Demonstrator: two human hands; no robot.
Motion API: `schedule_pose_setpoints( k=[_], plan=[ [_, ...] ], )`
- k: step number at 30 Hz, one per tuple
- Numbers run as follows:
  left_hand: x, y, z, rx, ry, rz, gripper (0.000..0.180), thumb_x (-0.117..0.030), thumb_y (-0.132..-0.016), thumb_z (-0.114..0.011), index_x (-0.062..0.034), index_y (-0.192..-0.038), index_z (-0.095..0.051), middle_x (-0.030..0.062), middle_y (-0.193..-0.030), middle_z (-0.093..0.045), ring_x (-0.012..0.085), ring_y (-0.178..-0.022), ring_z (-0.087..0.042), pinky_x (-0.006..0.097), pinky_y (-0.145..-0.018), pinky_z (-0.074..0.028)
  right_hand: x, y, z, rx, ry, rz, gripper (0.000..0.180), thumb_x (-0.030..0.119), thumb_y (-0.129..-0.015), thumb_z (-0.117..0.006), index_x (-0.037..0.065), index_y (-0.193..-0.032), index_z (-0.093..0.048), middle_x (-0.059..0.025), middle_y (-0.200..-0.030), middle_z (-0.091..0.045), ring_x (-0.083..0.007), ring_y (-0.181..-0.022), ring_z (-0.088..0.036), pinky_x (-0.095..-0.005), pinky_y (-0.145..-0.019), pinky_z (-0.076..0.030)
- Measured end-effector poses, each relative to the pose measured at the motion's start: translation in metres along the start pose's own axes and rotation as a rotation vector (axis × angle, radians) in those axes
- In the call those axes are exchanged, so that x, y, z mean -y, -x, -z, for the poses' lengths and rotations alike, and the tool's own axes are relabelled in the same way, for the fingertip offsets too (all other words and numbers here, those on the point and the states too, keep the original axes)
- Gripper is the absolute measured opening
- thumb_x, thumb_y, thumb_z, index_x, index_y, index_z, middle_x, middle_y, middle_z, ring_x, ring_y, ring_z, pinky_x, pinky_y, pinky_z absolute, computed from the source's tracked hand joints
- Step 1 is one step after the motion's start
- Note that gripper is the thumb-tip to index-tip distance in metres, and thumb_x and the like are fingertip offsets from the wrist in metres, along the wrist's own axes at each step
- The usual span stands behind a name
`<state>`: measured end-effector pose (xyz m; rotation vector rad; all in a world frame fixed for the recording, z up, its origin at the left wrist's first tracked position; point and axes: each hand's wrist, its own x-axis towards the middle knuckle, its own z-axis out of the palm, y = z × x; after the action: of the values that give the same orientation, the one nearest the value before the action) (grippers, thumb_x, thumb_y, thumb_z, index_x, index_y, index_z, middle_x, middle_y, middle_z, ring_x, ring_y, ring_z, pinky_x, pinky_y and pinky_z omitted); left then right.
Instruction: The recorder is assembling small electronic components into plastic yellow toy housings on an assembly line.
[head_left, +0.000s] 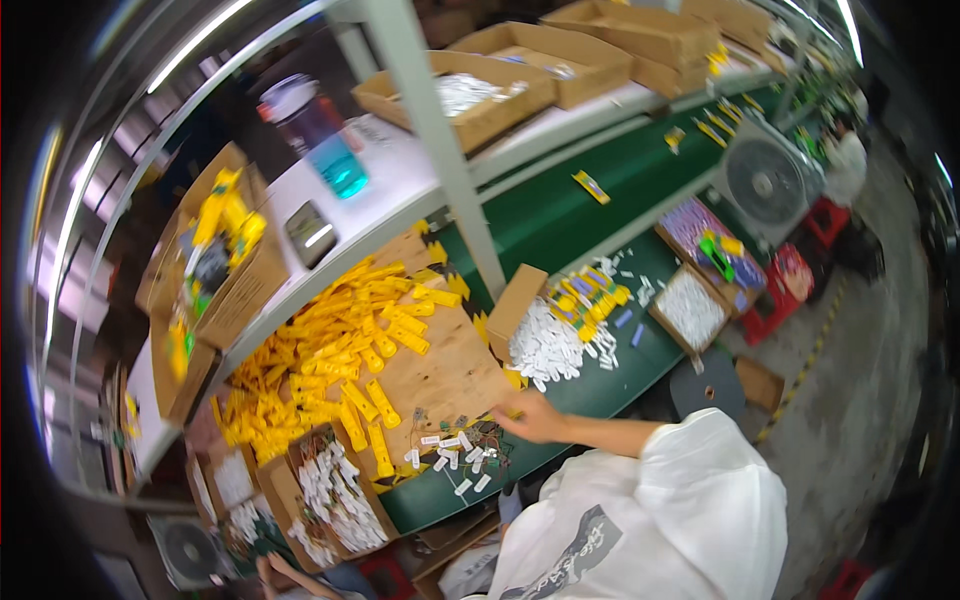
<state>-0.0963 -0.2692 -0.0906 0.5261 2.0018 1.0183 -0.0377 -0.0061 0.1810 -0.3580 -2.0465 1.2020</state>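
My right hand [533, 416] reaches in from the right over the front edge of the bench, its fingers pointing left. They are blurred, and I cannot make out whether they hold anything. Just left of it lies a loose cluster of small white modules with thin wires [452, 450]. Beyond these, many yellow plastic casings [330, 350] are heaped on a wooden board [462, 360]; several lie singly at the pile's near side. To the right of my hand, small white plastic parts [545, 345] spill from a tipped cardboard box [515, 305]. My left hand is not in view.
A metal post [425, 100] and a shelf with cardboard boxes [500, 100] and a bottle of blue liquid [340, 165] rise behind. A green conveyor belt [640, 165] carries yellow pieces. At right stands a grey fan [765, 180]. Another person's hands [270, 565] show at lower left.
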Motion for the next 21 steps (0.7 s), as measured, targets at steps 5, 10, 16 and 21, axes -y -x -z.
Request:
schedule_pose_setpoints(
  k=[5,10,16,21],
  plan=[
    [-0.107,-0.001,-0.014,0.059,-0.288,-0.112,0.039,-0.025,-0.086,-0.062,-0.0017,-0.117,-0.059,0.0191,-0.115,-0.062,0.0349,-0.106,-0.058,0.041,-0.095,-0.043,-0.064,0.189,0.05,0.839,0.338,-0.657,0.039,0.038,-0.081,-0.067,0.011,-0.108,-0.065,-0.0099,-0.096,-0.07,-0.0282,-0.084,-0.068,-0.0411,-0.077,-0.052],
    [-0.127,-0.03,-0.04,0.156,-0.811,-0.563,0.059,-0.031,-0.081,-0.064,-0.0063,-0.132,-0.047,0.0204,-0.135,-0.046,0.0392,-0.122,-0.044,0.05,-0.104,-0.032,-0.082,0.229,0.067,0.44,0.585,-1.05,0.045,0.037,-0.078,-0.066,0.012,-0.115,-0.06,-0.0153,-0.105,-0.066,-0.0339,-0.102,-0.061,-0.0452,-0.084,-0.049],
    [-0.127,-0.063,-0.026,0.377,-1.055,-1.07,0.061,-0.037,-0.082,-0.061,-0.0104,-0.134,-0.045,0.0212,-0.14,-0.038,0.0425,-0.128,-0.034,0.054,-0.108,-0.025,-0.098,0.278,0.066,0.644,0.631,-1.468,0.058,0.041,-0.08,-0.064,0.016,-0.131,-0.052,-0.0153,-0.14,-0.041,-0.0376,-0.13,-0.036,-0.061,-0.097,-0.037],
    [-0.148,-0.083,-0.042,0.387,-0.946,-1.092,0.062,-0.036,-0.083,-0.061,-0.0116,-0.137,-0.042,0.0197,-0.142,-0.035,0.0401,-0.13,-0.032,0.054,-0.109,-0.023,-0.111,0.301,0.075,0.866,0.663,-1.614,0.069,0.046,-0.081,-0.061,0.022,-0.142,-0.04,-0.0129,-0.146,-0.031,-0.0385,-0.135,-0.027,-0.0655,-0.098,-0.033]
  ],
)
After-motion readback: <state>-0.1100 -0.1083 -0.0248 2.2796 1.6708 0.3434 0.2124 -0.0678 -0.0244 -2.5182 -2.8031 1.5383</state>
